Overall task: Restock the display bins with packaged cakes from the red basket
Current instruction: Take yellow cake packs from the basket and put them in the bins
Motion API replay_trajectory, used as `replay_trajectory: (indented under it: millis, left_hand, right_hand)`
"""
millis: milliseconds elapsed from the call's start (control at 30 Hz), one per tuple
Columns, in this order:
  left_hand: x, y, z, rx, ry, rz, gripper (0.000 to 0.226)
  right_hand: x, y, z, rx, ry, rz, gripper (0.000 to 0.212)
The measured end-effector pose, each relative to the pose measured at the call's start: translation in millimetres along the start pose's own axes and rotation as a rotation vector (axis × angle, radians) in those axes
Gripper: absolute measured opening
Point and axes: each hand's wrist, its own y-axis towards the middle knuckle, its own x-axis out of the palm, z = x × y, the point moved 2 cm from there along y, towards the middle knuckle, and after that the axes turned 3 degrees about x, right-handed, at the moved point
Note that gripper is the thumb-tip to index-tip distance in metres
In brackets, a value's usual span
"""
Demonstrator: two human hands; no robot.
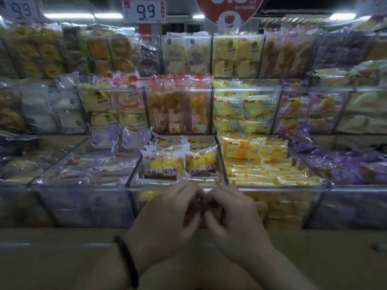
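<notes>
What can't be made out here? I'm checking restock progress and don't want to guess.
- Red basket: nowhere in the head view; out of frame.
- Anything held: the left hand and right hand meet fingertip to fingertip, blurred, hiding whatever lies between.
- Round red hanging price sign: cut off by the top edge.
- Clear plastic front bin of yellow cake packs: its lower layers are hidden behind the hands.

display bins [134,185]: clear, tiered, nearly full | packaged cakes [164,164]: yellow, two upright in front centre bin | red basket: unseen
</notes>
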Motion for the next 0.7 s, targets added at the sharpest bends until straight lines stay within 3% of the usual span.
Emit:
replay_trajectory:
  millis: [100, 167, 267, 367, 500, 600, 700]
  left_hand:
    - [40, -36, 14, -0.096, -0.122, -0.037, 0.018]
    - [72, -58, 12, -0.194, -0.18, -0.138, 0.019]
    - [125, -87, 10, -0.321, -0.215, -0.488, 0.011]
    - [171, -104, 9, -0.388, -0.215, -0.868, 0.016]
    - [221, -127, 8, -0.29, -0.132, -1.205, 0.032]
    - [246, -141, 3, -0.252, -0.008, -1.421, 0.042]
    - [261, -141, -4, -0.231, 0.022, -1.552, 0.046]
  right_hand:
    - [1, -48, 16, 0.101, 0.033, -0.107, 0.008]
    - [8, -79, 31, 0.282, 0.069, -0.27, 0.012]
    - [20, -122, 61, 0.538, 0.085, -0.485, 0.01]
    - [27, -161, 91, 0.622, -0.014, -0.684, 0.012]
    - [36, -212, 128, 0.725, -0.067, -0.777, 0.014]
    - [41, -254, 166, 0.908, -0.127, -0.816, 0.017]
    - [41, -294, 206, 1.127, -0.225, -0.915, 0.044]
